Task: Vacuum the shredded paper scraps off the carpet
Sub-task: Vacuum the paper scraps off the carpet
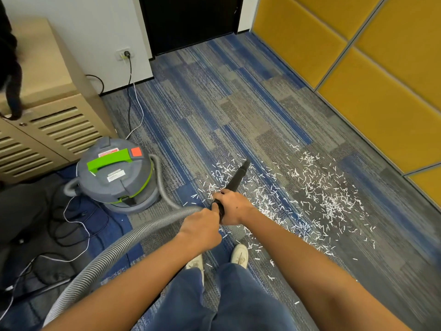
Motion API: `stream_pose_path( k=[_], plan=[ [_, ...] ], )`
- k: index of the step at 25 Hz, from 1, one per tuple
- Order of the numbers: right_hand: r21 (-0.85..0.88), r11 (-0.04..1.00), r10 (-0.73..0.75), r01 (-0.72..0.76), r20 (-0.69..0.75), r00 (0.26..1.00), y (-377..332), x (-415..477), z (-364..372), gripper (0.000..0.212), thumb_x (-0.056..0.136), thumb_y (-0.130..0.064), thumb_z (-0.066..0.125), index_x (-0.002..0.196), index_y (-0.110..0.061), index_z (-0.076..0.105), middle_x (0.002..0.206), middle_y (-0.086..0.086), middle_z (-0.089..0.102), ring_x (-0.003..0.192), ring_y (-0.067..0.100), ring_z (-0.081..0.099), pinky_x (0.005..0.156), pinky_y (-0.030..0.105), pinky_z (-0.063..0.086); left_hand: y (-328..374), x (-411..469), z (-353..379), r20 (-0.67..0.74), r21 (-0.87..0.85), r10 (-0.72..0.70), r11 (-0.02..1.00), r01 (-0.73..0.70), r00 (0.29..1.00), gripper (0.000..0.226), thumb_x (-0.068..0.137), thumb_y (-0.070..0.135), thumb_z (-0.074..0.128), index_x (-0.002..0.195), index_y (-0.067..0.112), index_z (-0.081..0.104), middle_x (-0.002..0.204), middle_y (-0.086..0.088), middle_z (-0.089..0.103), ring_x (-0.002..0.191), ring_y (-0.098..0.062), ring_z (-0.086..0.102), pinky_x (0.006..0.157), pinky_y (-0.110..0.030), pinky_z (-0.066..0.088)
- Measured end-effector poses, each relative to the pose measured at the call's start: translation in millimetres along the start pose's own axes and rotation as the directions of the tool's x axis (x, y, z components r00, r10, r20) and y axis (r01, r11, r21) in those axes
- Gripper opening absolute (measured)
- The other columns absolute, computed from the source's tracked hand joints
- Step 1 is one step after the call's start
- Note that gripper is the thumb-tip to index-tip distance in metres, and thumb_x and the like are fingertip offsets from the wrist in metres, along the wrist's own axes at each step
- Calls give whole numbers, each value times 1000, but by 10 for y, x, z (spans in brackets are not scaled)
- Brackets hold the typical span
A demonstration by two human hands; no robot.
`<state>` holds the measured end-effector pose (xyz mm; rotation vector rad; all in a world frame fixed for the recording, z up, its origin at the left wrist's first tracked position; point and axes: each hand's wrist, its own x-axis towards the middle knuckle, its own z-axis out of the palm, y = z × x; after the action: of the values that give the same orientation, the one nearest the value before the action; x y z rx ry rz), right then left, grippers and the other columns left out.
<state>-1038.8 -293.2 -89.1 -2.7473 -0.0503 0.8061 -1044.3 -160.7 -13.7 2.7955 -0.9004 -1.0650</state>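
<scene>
step in hand: start of the sweep. left hand [201, 225] is wrapped round the end of the grey hose [114, 249], fingers curled on it; right hand [232, 206] is clamped just ahead of it on the cuff of the black nozzle [238, 177]. nozzle slants up-frame, tip low over the near edge of the litter at centre; cannot tell if it touches the carpet [214, 103]

paper scraps [322, 194]: thick across centre and right of the frame, thinning toward the shoes at bottom centre. most of the job looks undone

next move, by my reckoning: drop the tip flat to the pile and draw slow passes rightward into the dense patch, then back toward the feet; the hose needs slack so the vacuum canister [117, 177], centre left, isn't dragged

count: one canister, one hose, one nozzle, two hands, both busy; scraps far too many to count, several hundred at a guess
</scene>
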Motion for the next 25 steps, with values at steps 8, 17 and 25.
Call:
stream_pose_path(
  k=[8,17,25],
  plan=[
    [114,993,5,-1,-30,1000,-118,118,74,43,77,-24,66,117,-15,52,113,8,50,100,32,58,86,42,51,-116,-43,-55,-10,50,-28,998,28,1000,67,91,17,48,148,7,15,122,-13,55,111,-30,57,83,-36,48],
    [222,974,-41,48,-35,999,-309,281,143,50,75,-19,70,121,-14,50,130,14,44,107,35,57,92,41,47,-288,-95,-37,-13,49,-103,993,103,995,67,92,17,47,149,8,14,122,-13,54,111,-29,57,83,-36,48],
    [246,964,-96,105,-50,994,-430,317,124,50,77,-15,68,124,-13,50,125,12,46,110,32,54,93,42,46,-413,-145,-27,-18,23,-138,990,138,990,65,92,17,48,148,7,15,121,-14,54,111,-31,57,82,-37,47]
  ],
)
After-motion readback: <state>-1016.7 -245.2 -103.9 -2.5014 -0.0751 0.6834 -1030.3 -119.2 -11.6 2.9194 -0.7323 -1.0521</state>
